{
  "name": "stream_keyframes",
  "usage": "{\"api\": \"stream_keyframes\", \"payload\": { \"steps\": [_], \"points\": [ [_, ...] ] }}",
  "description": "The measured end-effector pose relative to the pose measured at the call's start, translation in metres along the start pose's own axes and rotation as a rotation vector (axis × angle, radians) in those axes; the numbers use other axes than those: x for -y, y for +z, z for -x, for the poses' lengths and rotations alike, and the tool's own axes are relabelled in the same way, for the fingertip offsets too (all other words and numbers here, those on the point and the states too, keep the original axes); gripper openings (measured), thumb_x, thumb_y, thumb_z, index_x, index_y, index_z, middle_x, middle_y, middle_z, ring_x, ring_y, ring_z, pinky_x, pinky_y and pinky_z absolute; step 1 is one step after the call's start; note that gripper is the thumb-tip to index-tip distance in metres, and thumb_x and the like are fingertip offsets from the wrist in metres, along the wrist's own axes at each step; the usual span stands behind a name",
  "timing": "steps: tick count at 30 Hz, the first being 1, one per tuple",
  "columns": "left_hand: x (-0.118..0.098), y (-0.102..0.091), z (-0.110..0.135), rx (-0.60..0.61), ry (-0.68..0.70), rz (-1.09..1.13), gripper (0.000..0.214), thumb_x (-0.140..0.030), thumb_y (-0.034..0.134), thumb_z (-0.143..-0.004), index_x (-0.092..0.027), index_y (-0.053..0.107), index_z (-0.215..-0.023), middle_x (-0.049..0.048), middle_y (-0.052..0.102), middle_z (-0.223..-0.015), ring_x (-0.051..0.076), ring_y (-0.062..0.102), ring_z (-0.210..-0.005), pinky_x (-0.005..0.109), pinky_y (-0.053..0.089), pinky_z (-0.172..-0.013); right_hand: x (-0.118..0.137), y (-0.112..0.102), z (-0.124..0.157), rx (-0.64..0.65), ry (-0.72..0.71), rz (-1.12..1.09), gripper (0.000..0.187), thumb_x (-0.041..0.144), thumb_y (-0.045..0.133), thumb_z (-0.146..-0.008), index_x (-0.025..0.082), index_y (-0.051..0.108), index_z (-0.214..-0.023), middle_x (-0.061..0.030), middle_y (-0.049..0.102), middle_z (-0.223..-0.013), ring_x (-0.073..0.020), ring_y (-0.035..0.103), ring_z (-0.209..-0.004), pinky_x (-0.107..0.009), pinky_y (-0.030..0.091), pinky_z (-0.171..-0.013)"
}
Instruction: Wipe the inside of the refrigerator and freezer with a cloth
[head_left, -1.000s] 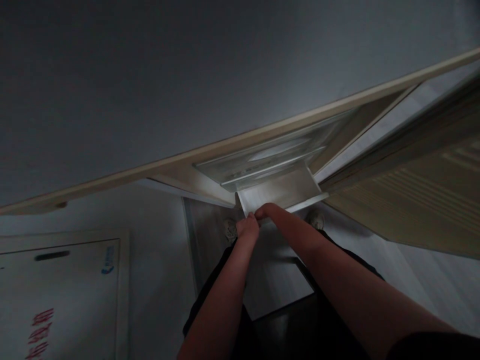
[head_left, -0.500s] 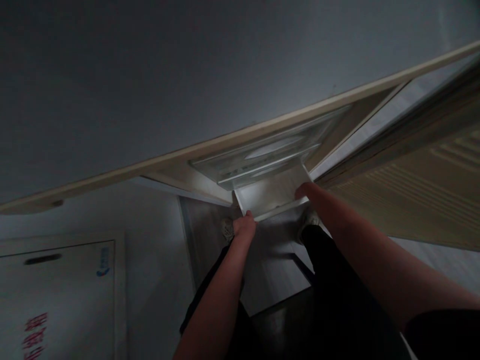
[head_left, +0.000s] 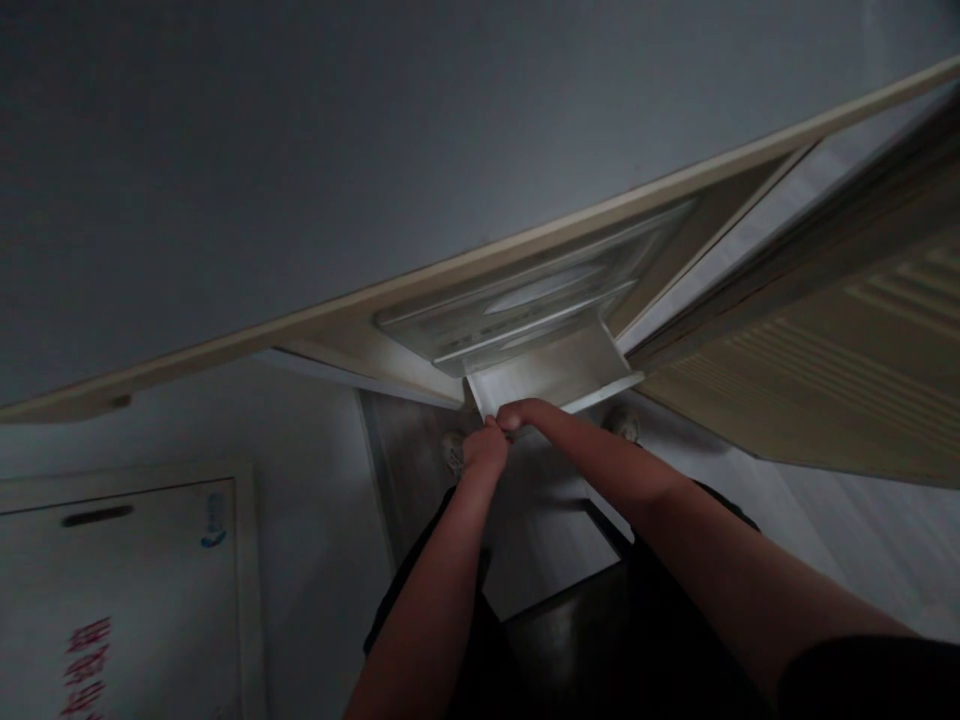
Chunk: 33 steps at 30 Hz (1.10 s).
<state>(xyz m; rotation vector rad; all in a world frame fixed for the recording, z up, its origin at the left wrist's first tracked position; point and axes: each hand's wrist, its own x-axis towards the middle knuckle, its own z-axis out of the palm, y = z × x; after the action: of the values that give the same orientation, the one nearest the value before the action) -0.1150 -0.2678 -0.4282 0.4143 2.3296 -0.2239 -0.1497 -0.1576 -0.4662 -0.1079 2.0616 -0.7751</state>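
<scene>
A white, shallow drawer (head_left: 551, 372) is pulled out low down, beneath clear-fronted drawers (head_left: 540, 300) with pale oval handles. My left hand (head_left: 484, 450) is closed around its front left corner. Right beside it, at the same corner, my right hand (head_left: 523, 412) is closed on the front rim, its wrist bent to the left. The two hands nearly touch, and the fingertips are partly hidden. Inside, the drawer's bare white bottom shows.
At the right stands an open, ridged beige door (head_left: 825, 350). A grey surface with a beige edge (head_left: 450, 270) spans above. At lower left is a white wall panel (head_left: 150, 590) with red lettering. My shoes (head_left: 622, 422) flank the drawer on the floor.
My right hand has moved left along the drawer's front, from its right end to the left corner beside my left hand. The left hand has stayed at its corner.
</scene>
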Motion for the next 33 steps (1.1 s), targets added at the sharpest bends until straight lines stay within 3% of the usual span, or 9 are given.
{"api": "stream_keyframes", "payload": {
  "steps": [3,8,14,16,20,26,30,33],
  "points": [
    [0.009,-0.006,0.001,0.012,0.029,-0.013,0.046,-0.037,0.051,-0.097,-0.012,0.047,-0.135,0.0196,0.07,-0.122,0.029,0.067,-0.116,0.036,0.053,-0.093,0.011,0.011,0.013,-0.076,0.016,0.109,0.016,0.017,0.073,-0.08,0.008,0.08,-0.09,-0.0144,0.075,-0.099,-0.0264,0.072,-0.096,-0.028,0.053,-0.082],
    [0.019,-0.021,0.002,0.043,0.04,-0.043,0.038,-0.023,0.032,-0.101,-0.016,0.061,-0.125,0.0174,0.071,-0.122,0.026,0.068,-0.116,0.034,0.053,-0.093,0.017,0.051,0.038,-0.353,0.04,0.224,0.034,0.024,0.048,-0.099,0.008,0.072,-0.117,-0.0222,0.067,-0.12,-0.0336,0.065,-0.113,-0.045,0.051,-0.096],
    [0.012,-0.039,0.004,0.058,0.081,-0.069,0.039,-0.022,0.036,-0.099,-0.017,0.067,-0.122,0.0172,0.069,-0.127,0.025,0.066,-0.119,0.032,0.052,-0.093,-0.029,0.112,0.046,-0.725,-0.375,0.405,0.037,0.024,0.047,-0.103,0.012,0.063,-0.134,-0.0181,0.05,-0.147,-0.0297,0.041,-0.142,-0.05,0.033,-0.12],
    [0.005,-0.046,0.005,0.052,0.094,-0.079,0.04,-0.022,0.034,-0.099,-0.016,0.066,-0.123,0.018,0.068,-0.128,0.026,0.066,-0.12,0.032,0.052,-0.094,-0.052,0.121,0.049,-0.78,-0.395,0.42,0.04,0.024,0.048,-0.103,0.014,0.06,-0.14,-0.0167,0.044,-0.154,-0.0295,0.034,-0.148,-0.051,0.03,-0.122],
    [-0.013,-0.058,0.007,0.034,0.13,-0.109,0.041,-0.018,0.033,-0.099,-0.013,0.062,-0.128,0.0201,0.068,-0.127,0.027,0.065,-0.121,0.034,0.052,-0.096,-0.107,0.11,0.073,-0.918,-0.17,0.373,0.05,0.032,0.05,-0.103,0.015,0.052,-0.149,-0.0192,0.041,-0.155,-0.0321,0.031,-0.149,-0.053,0.027,-0.123],
    [-0.027,-0.054,0.012,0.075,0.257,-0.134,0.038,-0.014,0.043,-0.094,-0.013,0.058,-0.129,0.0196,0.067,-0.128,0.028,0.064,-0.121,0.035,0.052,-0.095,-0.177,0.071,0.122,-1.103,0.355,0.237,0.057,0.041,0.043,-0.104,0.014,0.045,-0.154,-0.0204,0.028,-0.162,-0.0345,0.014,-0.155,-0.053,0.02,-0.123],
    [-0.023,-0.047,0.014,0.12,0.341,-0.116,0.034,-0.014,0.052,-0.091,-0.019,0.061,-0.124,0.0149,0.068,-0.128,0.025,0.067,-0.117,0.031,0.052,-0.092,-0.175,0.061,0.121,-1.212,0.67,0.075,0.063,0.042,0.033,-0.106,0.007,0.034,-0.159,-0.0273,0.021,-0.161,-0.0384,0.015,-0.153,-0.057,0.023,-0.12],
    [-0.02,-0.045,0.014,0.11,0.349,-0.109,0.035,-0.012,0.049,-0.091,-0.018,0.06,-0.124,0.0162,0.067,-0.129,0.025,0.066,-0.118,0.032,0.052,-0.093,-0.154,0.076,0.106,-1.223,0.744,-0.023,0.068,0.041,0.026,-0.107,0.0,0.021,-0.161,-0.0328,0.022,-0.159,-0.0397,0.022,-0.15,-0.057,0.026,-0.118]
  ]
}}
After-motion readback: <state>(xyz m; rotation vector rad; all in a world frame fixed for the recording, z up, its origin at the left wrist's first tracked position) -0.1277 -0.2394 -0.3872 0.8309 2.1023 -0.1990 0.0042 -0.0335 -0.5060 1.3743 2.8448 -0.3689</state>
